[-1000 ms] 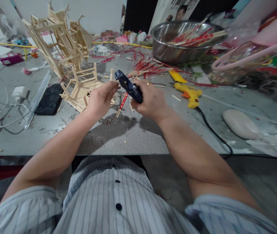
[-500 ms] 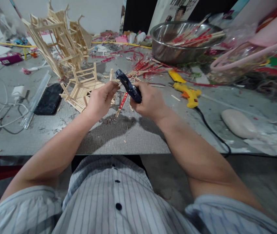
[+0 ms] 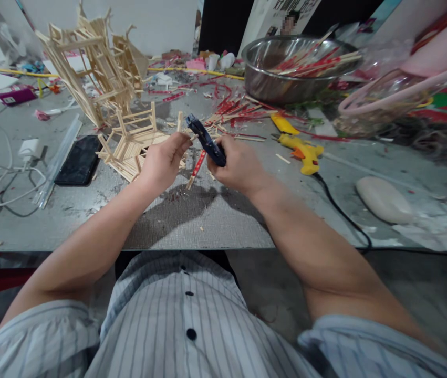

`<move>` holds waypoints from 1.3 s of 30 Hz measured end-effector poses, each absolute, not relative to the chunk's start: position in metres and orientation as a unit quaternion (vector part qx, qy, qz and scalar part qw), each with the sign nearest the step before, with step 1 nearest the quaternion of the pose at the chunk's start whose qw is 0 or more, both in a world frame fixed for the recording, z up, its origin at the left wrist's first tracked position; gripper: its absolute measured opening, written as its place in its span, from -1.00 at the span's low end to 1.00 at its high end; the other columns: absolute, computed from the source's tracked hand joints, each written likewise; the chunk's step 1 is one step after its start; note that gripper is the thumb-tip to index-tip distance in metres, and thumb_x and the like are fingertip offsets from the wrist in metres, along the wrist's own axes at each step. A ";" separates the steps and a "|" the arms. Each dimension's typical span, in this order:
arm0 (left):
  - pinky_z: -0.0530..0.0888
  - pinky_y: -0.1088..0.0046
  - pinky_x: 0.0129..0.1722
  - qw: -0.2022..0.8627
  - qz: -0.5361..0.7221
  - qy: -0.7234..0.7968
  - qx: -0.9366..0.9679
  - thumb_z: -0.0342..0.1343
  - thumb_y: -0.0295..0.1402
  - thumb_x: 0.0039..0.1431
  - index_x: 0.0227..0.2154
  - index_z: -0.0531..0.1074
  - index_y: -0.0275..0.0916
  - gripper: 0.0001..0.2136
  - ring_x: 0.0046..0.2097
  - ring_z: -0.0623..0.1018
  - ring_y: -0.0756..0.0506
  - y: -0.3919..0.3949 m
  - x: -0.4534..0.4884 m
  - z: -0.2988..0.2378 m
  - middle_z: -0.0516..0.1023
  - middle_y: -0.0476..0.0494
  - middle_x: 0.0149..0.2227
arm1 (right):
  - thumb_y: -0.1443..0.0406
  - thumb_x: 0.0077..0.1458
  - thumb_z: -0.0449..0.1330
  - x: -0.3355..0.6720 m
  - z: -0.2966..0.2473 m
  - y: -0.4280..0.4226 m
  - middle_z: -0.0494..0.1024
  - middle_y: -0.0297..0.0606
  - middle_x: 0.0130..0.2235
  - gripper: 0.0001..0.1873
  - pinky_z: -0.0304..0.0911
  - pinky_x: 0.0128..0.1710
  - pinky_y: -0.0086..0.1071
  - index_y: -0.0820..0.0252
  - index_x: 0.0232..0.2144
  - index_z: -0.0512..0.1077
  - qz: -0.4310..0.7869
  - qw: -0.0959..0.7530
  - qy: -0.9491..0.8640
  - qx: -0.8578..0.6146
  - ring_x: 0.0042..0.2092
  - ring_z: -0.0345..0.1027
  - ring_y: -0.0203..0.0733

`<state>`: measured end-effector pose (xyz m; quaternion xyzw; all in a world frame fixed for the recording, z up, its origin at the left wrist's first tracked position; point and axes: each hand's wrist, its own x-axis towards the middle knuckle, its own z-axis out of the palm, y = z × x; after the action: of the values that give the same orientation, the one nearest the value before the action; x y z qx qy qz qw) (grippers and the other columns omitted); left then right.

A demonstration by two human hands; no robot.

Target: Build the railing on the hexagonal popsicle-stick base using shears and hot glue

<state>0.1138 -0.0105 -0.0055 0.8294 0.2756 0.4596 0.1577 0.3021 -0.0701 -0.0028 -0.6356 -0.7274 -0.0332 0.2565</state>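
Observation:
My right hand [image 3: 237, 163] is wrapped round dark blue pliers [image 3: 206, 140], whose head points up and to the left. Just left of them, the fingers of my left hand [image 3: 166, 157] are pinched together on a thin wooden stick [image 3: 193, 137], of which only a short pale end shows. Behind my left hand lies a low frame of wooden sticks [image 3: 126, 147] with short uprights, partly hidden by that hand. A stick with a red printed wrapper [image 3: 197, 169] lies on the table beneath the space between my hands.
A tall wooden stick structure [image 3: 97, 68] stands at the back left, near a black phone [image 3: 76, 160]. To the right are a yellow glue gun [image 3: 302, 151] with its cord, a pale computer mouse [image 3: 383, 198] and a steel bowl [image 3: 270, 81] holding red-wrapped sticks.
The handles of the pliers have come closer together in my right hand, which has shifted slightly left. My left hand stays almost where it was.

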 end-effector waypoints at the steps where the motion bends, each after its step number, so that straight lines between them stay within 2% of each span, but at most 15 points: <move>1: 0.34 0.39 -0.45 0.158 0.455 0.284 0.829 -0.13 0.02 0.34 -0.33 0.45 -0.16 -0.60 -0.46 0.46 -0.05 -0.011 0.114 -0.005 0.42 -0.08 -0.52 | 0.23 0.08 0.08 0.302 -0.004 -0.070 0.55 -0.08 -0.20 -0.69 0.25 -0.20 -0.17 0.15 -0.10 0.36 -0.034 0.258 -0.726 -0.636 -0.17 0.43 0.04; 7: 0.41 0.40 -0.33 0.166 0.402 0.362 0.824 -0.11 -0.10 0.34 -0.32 0.44 -0.16 -0.69 -0.33 0.54 -0.09 -0.023 0.115 0.006 0.51 -0.11 -0.44 | 0.25 0.05 0.13 0.302 -0.008 -0.066 0.53 -0.11 -0.27 -0.75 0.20 -0.27 -0.22 0.18 -0.19 0.34 -0.036 0.273 -0.720 -0.637 -0.26 0.42 0.00; 14: 0.38 0.43 -0.36 0.169 0.386 0.381 0.823 -0.04 -0.27 0.31 -0.41 0.38 -0.15 -0.80 -0.41 0.47 -0.04 -0.027 0.117 0.012 0.46 -0.04 -0.51 | 0.21 0.09 0.13 0.301 -0.004 -0.064 0.55 -0.14 -0.28 -0.82 0.22 -0.26 -0.20 0.11 -0.23 0.38 -0.041 0.272 -0.699 -0.660 -0.23 0.43 0.02; 18: 0.33 0.47 -0.41 0.200 0.370 0.396 0.816 -0.04 -0.36 0.28 -0.44 0.37 -0.19 -0.82 -0.48 0.41 0.00 -0.027 0.117 0.015 0.42 -0.01 -0.57 | 0.10 0.13 0.14 0.309 0.000 -0.061 0.55 -0.05 -0.20 -0.67 0.27 -0.19 -0.12 0.14 -0.13 0.40 -0.035 0.265 -0.665 -0.698 -0.11 0.44 0.11; 22: 0.31 0.52 -0.43 0.247 0.338 0.406 0.812 -0.02 -0.41 0.24 -0.39 0.41 -0.23 -0.86 -0.51 0.39 0.04 -0.030 0.114 0.027 0.47 0.00 -0.57 | -0.01 0.06 0.23 0.324 0.000 -0.053 0.51 0.08 -0.08 -0.44 0.28 -0.09 0.01 0.24 -0.01 0.38 -0.014 0.217 -0.620 -0.754 -0.02 0.41 0.22; 27: 0.31 0.50 -0.41 0.203 0.269 0.418 0.844 0.10 -0.35 0.10 -0.45 0.49 -0.27 -0.88 -0.46 0.38 0.03 -0.031 0.104 0.053 0.47 -0.02 -0.55 | -0.05 0.05 0.25 0.336 -0.007 -0.044 0.44 0.22 0.02 -0.28 0.23 -0.01 0.09 0.35 0.08 0.33 0.006 0.150 -0.600 -0.786 0.06 0.36 0.29; 33: 0.36 0.40 -0.31 0.120 0.169 0.448 0.870 0.14 -0.38 -0.01 -0.45 0.57 -0.27 -0.87 -0.40 0.45 -0.04 -0.031 0.101 0.084 0.47 -0.04 -0.54 | -0.11 0.05 0.21 0.341 -0.019 -0.036 0.42 0.26 0.06 -0.22 0.23 -0.01 0.06 0.39 0.11 0.32 -0.004 0.090 -0.605 -0.791 0.09 0.33 0.30; 39: 0.41 0.41 -0.24 0.128 0.046 0.442 0.886 0.15 -0.34 -0.07 -0.53 0.55 -0.26 -0.88 -0.38 0.50 -0.06 -0.004 0.091 0.084 0.44 -0.01 -0.60 | -0.15 0.12 0.11 0.348 -0.031 -0.035 0.46 0.22 0.04 -0.26 0.21 -0.01 0.02 0.36 0.07 0.38 -0.025 0.064 -0.618 -0.783 0.07 0.34 0.26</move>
<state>0.0914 -0.0039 0.0845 0.8864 0.4424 0.0462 0.1279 0.3476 -0.0349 -0.0307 -0.7832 -0.6179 -0.0254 0.0644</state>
